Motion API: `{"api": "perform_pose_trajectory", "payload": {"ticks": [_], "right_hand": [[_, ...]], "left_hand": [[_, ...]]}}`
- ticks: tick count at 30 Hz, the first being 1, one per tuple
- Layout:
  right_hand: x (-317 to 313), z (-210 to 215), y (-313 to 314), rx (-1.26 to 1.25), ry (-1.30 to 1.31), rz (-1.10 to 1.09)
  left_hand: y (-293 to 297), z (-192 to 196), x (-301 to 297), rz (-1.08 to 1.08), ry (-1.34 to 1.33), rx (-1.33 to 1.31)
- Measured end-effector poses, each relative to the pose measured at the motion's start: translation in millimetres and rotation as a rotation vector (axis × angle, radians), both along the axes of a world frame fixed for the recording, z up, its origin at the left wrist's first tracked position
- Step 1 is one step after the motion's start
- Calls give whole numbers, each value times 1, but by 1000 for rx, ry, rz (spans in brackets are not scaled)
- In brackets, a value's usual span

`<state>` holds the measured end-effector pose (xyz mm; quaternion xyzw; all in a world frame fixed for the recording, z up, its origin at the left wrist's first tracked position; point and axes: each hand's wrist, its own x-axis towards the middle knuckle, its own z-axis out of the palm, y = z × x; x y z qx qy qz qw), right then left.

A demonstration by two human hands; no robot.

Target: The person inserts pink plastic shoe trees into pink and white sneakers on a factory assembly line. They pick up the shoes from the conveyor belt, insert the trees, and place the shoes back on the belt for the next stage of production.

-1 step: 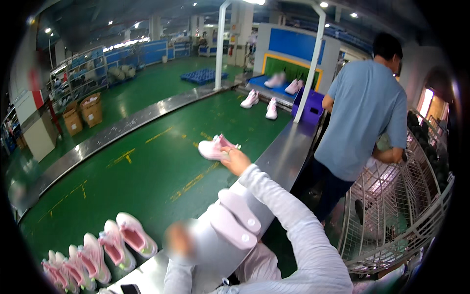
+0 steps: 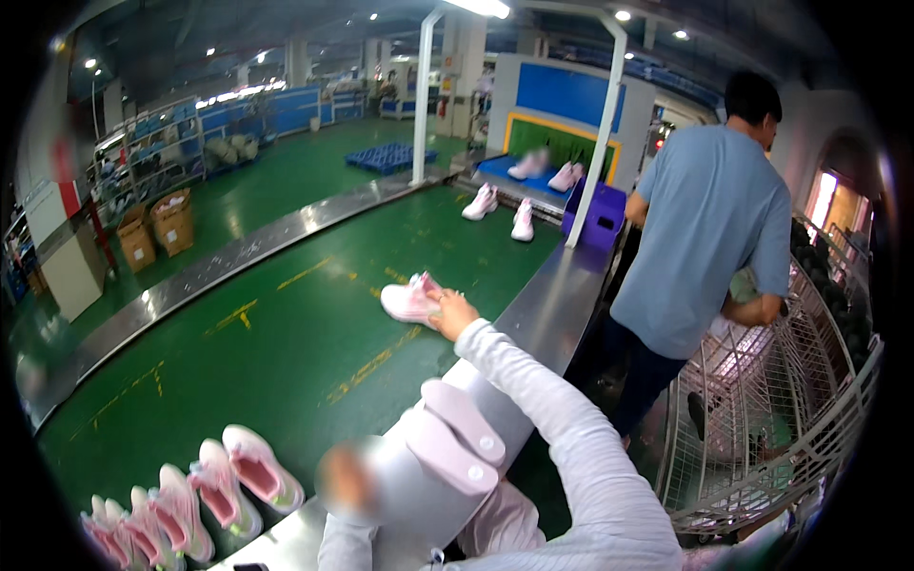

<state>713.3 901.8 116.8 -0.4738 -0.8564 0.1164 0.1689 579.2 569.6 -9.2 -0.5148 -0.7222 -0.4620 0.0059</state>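
My right hand point(image 2: 453, 313) reaches over the green conveyor belt, its fingers closed on the heel end of a pink sneaker point(image 2: 406, 304). The sneaker's toe points left. My left hand point(image 2: 347, 479) is by the belt's near metal edge; blur hides its fingers and anything in them. Two pale pink insoles point(image 2: 440, 451) lie side by side on that edge, between my hands. To the left of my left hand, several pink sneakers point(image 2: 249, 473) stand in a row on the belt.
Two pink sneakers point(image 2: 522, 221) stand farther up the belt, before a machine opening point(image 2: 557, 143) with more shoes. A purple bin point(image 2: 599, 215) sits beside it. At right, a person in a blue shirt point(image 2: 705, 228) stands near a wire cart point(image 2: 762, 419). Cardboard boxes point(image 2: 173, 225) are beyond the belt.
The view has shifted slightly, and most of a dark phone-like object has slipped below the lower edge. My right hand remains on the sneaker, its fingers a little farther over it.
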Motion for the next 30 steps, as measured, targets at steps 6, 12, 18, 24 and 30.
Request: {"api": "perform_pose_trajectory", "payload": {"ticks": [6,12,18,24,30], "right_hand": [[-3,-63,89,-179,-386,-150],[-53,-51,40,4,-372,264],[-85,-17,-150,-192,-6,968],[-3,17,-207,-126,-238,650],[55,-54,-228,37,-390,280]], "left_hand": [[1,-17,-6,1,-37,-162],[-10,-5,7,-33,6,-208],[36,-18,-24,-86,29,136],[44,-20,-45,47,-129,105],[28,3,-28,126,-59,-46]]}}
